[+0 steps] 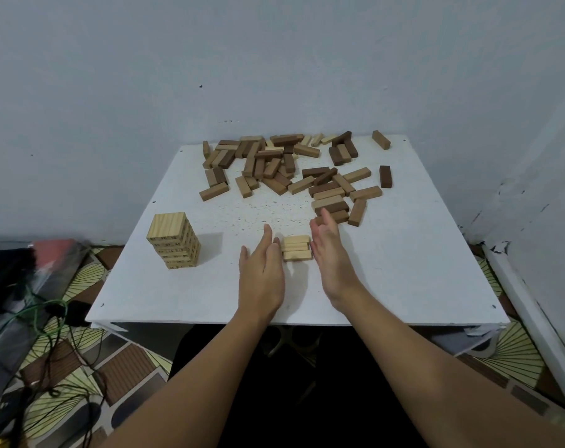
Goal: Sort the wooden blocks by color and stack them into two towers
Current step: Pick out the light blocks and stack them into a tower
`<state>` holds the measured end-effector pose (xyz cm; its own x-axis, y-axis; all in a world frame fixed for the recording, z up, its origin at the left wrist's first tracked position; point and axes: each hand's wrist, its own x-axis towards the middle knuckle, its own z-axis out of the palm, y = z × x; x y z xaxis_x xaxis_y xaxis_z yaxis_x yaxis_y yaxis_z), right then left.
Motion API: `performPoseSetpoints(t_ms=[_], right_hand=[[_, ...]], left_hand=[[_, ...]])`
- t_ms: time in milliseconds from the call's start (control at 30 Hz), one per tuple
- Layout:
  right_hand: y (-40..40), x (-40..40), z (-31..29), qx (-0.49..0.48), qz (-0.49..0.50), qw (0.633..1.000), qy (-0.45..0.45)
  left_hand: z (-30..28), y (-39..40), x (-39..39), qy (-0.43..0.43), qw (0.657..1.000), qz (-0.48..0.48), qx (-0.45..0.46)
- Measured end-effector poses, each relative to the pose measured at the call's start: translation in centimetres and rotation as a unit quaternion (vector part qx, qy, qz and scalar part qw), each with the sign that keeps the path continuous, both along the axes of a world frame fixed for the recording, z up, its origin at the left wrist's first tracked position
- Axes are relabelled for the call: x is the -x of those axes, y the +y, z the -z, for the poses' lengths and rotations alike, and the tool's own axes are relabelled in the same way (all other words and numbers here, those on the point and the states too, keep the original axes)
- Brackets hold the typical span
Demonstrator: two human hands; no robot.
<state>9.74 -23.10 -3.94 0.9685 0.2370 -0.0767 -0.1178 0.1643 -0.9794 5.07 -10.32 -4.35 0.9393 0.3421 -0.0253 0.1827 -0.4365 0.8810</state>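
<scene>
Three light wooden blocks lie side by side on the white table. My left hand stands on edge against their left ends, fingers straight. My right hand stands on edge against their right ends, fingers straight too. A tower of light blocks, several layers high, stands at the table's left. A loose heap of light and dark blocks covers the far part of the table, and a smaller cluster lies just beyond my right hand.
Two single blocks lie apart at the far right: a light block and a dark block. Walls close in behind and on the right. Cables and a bag lie on the patterned floor at the left.
</scene>
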Motion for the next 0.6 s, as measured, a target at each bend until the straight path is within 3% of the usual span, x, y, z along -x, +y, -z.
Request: performPoseSetpoints(t_ms=[367, 600], right_hand=[[0.2, 0.8, -0.1, 0.057, 0.007, 0.998, -0.031], [0.1, 0.9, -0.1, 0.07, 0.022, 0.997, -0.033]], left_hand=[[-0.9, -0.6, 0.5, -0.009, 0.999, 0.02, -0.025], [-0.5, -0.3, 0.5, -0.02, 0.999, -0.021, -0.036]])
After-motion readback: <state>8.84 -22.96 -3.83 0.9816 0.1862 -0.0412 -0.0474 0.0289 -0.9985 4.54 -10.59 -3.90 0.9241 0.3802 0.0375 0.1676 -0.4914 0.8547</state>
